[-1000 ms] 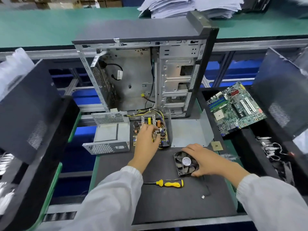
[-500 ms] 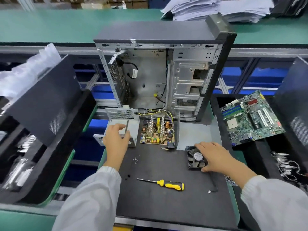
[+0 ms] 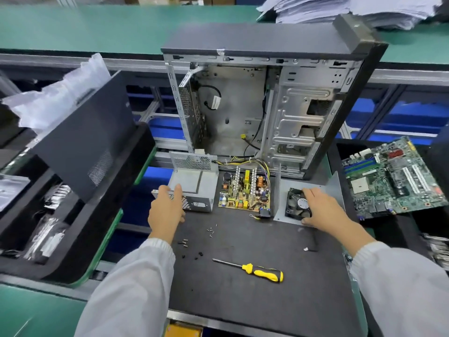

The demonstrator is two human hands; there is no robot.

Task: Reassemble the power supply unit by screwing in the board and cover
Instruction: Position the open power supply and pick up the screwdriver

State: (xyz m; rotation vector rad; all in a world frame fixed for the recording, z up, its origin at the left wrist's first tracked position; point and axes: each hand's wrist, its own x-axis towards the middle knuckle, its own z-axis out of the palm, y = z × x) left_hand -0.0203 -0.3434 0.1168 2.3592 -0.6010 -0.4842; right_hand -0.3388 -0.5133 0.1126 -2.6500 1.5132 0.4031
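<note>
1. The bare tan power supply circuit board point(image 3: 244, 192) lies flat on the black mat tabletop point(image 3: 255, 300), parts facing up, its long axis running away from the person toward the open grey metal computer case point(image 3: 267, 105) standing right behind it. Its yellow and black wires point(image 3: 245, 161) fan out from the far end toward the case.
2. Just left of the board sits the grey metal power supply housing point(image 3: 194, 183), open side up, with a perforated wall at its far side and another at its near side. The left hand point(image 3: 167, 210) grips the near left corner, thumb hooked over the top edge, fingers curled around the left end.
3. Just right of the board lies the flat grey metal cover plate point(image 3: 313, 188) with a folded-up edge, and the square black cooling fan point(image 3: 297, 204) rests on it. The right hand point(image 3: 325, 210) is curled round the fan's right side, thumb at the near corner.
4. Nearer the person than the board: small loose screws point(image 3: 211, 230) scattered on the mat, then the yellow-handled screwdriver point(image 3: 252, 269), tip pointing left.
5. There's open mat between the screwdriver and the near edge. The housing's left end sticks out past the mat's left edge.
6. Far right of the board, a green motherboard point(image 3: 393, 176) leans on a black tray point(image 3: 413, 229).
</note>
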